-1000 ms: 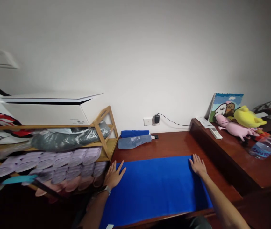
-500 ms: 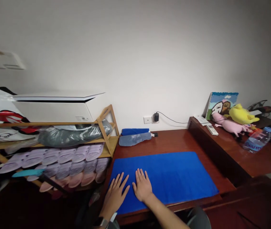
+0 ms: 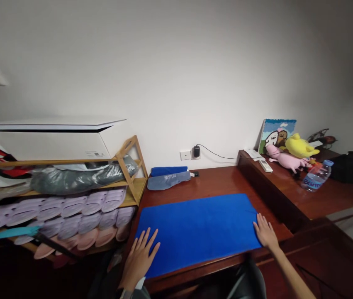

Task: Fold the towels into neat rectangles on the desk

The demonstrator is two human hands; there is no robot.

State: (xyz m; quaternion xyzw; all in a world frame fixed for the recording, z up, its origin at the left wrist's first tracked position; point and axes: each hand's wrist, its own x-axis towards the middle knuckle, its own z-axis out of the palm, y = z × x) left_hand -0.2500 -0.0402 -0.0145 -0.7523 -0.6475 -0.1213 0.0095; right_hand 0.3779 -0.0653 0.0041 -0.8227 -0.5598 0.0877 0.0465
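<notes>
A blue cloth point(image 3: 198, 232) lies spread flat on the reddish-brown wooden table point(image 3: 213, 180). My left hand point(image 3: 139, 259) rests palm down on the cloth's left edge, fingers spread, holding nothing. At the cloth's right edge, my right hand point(image 3: 266, 232) lies flat with its fingers apart and nothing in it. Behind the cloth, near the wall, are a grey-blue folded cloth point(image 3: 168, 181) with white lettering and a folded blue cloth point(image 3: 165, 170).
On the left, a wooden rack point(image 3: 137, 189) holds lilac and pink slippers and a white box point(image 3: 48, 143). The raised surface point(image 3: 291, 195) at right bears a bottle point(image 3: 316, 178), a remote point(image 3: 266, 166), a yellow plush point(image 3: 299, 146) and a pink plush point(image 3: 283, 159). A black plug point(image 3: 196, 150) sits in the wall.
My right hand has moved from the left part of the blue cloth to its right edge. My left hand stays at the left edge. The view has shifted slightly right.
</notes>
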